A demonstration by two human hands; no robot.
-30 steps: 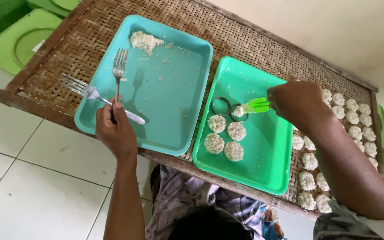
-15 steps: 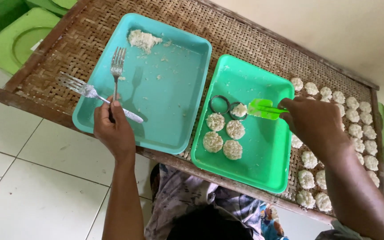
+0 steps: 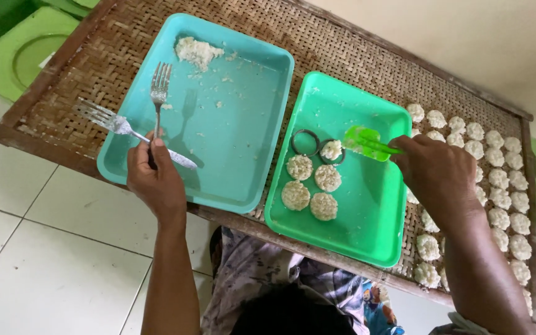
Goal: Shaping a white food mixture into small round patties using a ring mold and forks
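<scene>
Overhead, head view: left hand point(image 3: 155, 180) clenched on the handle of a fork point(image 3: 158, 99) lying in the teal tray point(image 3: 243, 161); a second fork point(image 3: 122, 127) rests across that tray's rim. Right hand point(image 3: 438, 177) grips a green spatula point(image 3: 367, 142) over the green tray point(image 3: 373, 211), beside two ring moulds point(image 3: 308, 142) and five pale patties point(image 3: 310, 186). Both trays sit on the woven desk point(image 3: 355, 56); rows of patties point(image 3: 497, 180) lie to the right.

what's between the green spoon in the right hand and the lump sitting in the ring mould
Nothing visible. The green spoon in the right hand hovers just right of the white lump in the ring mould, with only bare green tray between.
</scene>
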